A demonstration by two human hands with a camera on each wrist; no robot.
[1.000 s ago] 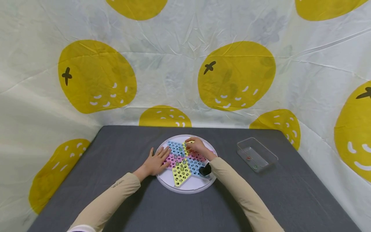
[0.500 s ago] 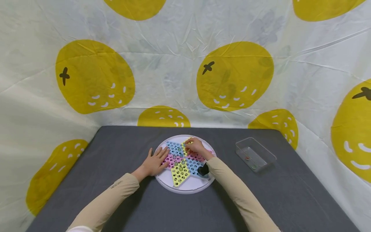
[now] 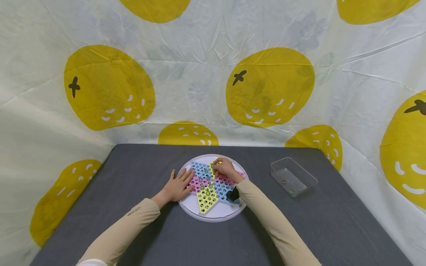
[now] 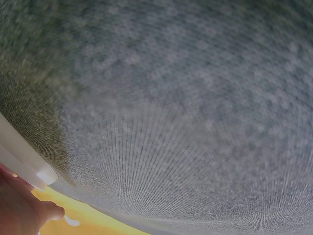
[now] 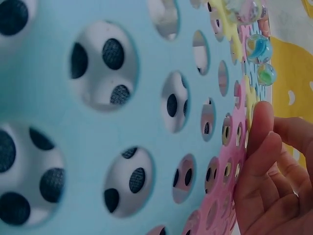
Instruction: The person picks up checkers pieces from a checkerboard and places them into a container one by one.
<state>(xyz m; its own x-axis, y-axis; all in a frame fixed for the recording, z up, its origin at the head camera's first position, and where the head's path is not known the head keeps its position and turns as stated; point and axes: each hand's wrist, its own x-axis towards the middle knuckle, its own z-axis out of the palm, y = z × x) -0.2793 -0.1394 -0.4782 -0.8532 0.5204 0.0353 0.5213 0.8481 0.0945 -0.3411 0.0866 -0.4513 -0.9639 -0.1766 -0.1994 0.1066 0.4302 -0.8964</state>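
Note:
A round white board (image 3: pixel 217 214) with a star of blue, pink and yellow holed fields lies on the grey table. A few marbles (image 3: pixel 209 187) sit in its holes. My left hand (image 3: pixel 178 184) lies flat with straight fingers on the board's left side. My right hand (image 3: pixel 225 167) rests on the far part of the star by the yellow point, fingers curled; what they pinch, if anything, is hidden. In the right wrist view the curled fingers (image 5: pixel 264 171) touch the pink field (image 5: pixel 222 181), with marbles (image 5: pixel 257 48) further off. The left wrist view shows only grey cloth and the board's rim (image 4: pixel 22 159).
A clear plastic box (image 3: pixel 294 177) with a few marbles stands on the table to the right of the board. A grey cloth (image 3: pixel 133 173) covers the table. A white sheet with yellow fruit prints (image 3: pixel 270 87) hangs behind and at both sides.
Both hands keep their places on the board. Only the head view has shifted slightly.

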